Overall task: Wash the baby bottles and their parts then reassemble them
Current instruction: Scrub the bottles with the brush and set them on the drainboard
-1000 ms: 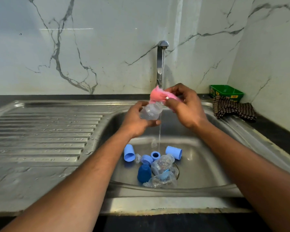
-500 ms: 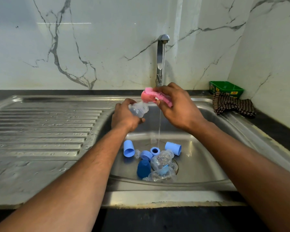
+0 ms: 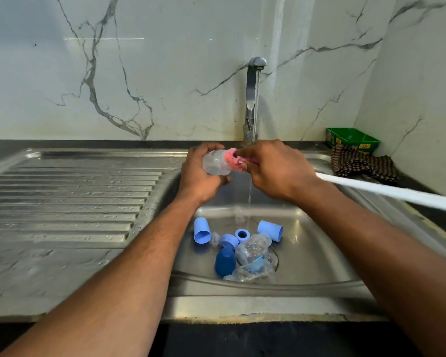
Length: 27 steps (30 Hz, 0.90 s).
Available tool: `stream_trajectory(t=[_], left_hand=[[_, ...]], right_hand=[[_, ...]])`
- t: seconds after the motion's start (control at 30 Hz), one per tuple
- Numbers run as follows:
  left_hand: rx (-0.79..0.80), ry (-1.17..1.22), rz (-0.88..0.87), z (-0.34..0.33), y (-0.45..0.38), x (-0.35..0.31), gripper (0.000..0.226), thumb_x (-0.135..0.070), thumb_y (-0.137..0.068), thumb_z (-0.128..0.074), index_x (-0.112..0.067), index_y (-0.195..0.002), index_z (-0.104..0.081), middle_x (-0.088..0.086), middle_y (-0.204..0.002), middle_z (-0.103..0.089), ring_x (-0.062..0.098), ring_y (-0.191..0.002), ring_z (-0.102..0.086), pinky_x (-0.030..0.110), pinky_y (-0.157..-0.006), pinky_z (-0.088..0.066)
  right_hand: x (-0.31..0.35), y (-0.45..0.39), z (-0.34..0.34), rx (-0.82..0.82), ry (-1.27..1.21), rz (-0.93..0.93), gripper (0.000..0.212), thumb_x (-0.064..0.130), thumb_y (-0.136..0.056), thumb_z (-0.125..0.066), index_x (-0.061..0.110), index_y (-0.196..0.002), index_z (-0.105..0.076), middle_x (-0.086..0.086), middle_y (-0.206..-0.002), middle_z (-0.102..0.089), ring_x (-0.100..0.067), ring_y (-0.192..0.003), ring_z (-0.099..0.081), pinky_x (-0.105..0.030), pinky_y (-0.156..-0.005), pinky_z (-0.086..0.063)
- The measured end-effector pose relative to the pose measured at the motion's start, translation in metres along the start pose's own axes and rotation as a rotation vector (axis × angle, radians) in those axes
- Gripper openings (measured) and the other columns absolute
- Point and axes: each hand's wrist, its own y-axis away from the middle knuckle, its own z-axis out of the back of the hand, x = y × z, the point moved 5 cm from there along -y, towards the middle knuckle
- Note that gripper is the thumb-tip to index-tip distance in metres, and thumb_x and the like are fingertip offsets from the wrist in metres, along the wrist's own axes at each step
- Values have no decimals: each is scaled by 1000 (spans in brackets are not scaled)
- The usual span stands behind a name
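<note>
Bottle (image 3: 216, 163): clear, wet, lying sideways, mouth toward the right.
Left hand (image 3: 200, 173): fingers curled round it.
Right hand (image 3: 273, 168): fingers pinching pink sponge (image 3: 233, 159) at its mouth.

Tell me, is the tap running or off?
Running: a thin stream of water falls from the tap into the sink.

Soft, even daylight fills my view. A pale glare streak sits on the marble wall (image 3: 103, 38) above my left hand (image 3: 200, 176), and the drainboard (image 3: 70, 202) beside it gleams. Straight edges bow outward, and my forearms look slightly smeared.
</note>
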Motion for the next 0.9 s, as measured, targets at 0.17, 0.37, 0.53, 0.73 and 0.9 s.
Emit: stream_trajectory(t=[0.17,0.37,0.53,0.73,0.9], left_hand=[[128,-222,-60,-5,10,-7,68,-6,-50,-86,-48,-98,-62,-8,-106,-52,28,-103,-60,46,-88,-54],[253,-501,-154,-11,20,-18,66,-15,-60,-85,-35,-117,-61,-10,-114,-54,26,-107,-56,48,-89,-51],[336,-650,-221,-18,28,-29,64,-23,-67,-84,-37,-125,-60,-11,-122,-54,25,-113,-51,46,-92,-49],[133,-632,-55,3,17,-17,62,-23,-68,-86,-40,-123,-62,-7,-125,-57,28,-115,-55,45,-91,-51],[10,-707,85,14,16,-14,60,-19,-74,-84,-38,-126,-60,-8,-132,-53,26,-123,-47,34,-82,-45]], right_hand=[[-12,3,-14,43,-167,-108,25,26,-83,-71,26,-107,-63,-8,-109,-67,-27,-99,-62,-37,-80,-52],[-24,10,-15,73,-450,-221,15,13,-75,-83,9,-83,-71,-7,-89,-67,-19,-73,-65,-33,-64,-52],[-32,17,-31,89,-698,-386,25,-8,-73,-77,6,-69,-58,-14,-64,-64,-24,-44,-64,-27,-35,-47],[-29,20,-37,244,-905,-352,39,-15,-76,-68,0,-111,-61,-16,-102,-66,-25,-85,-66,-32,-73,-59],[-58,26,-31,177,-332,-464,38,31,-70,-89,14,-83,-58,-4,-74,-66,-20,-61,-62,-33,-59,-50]])
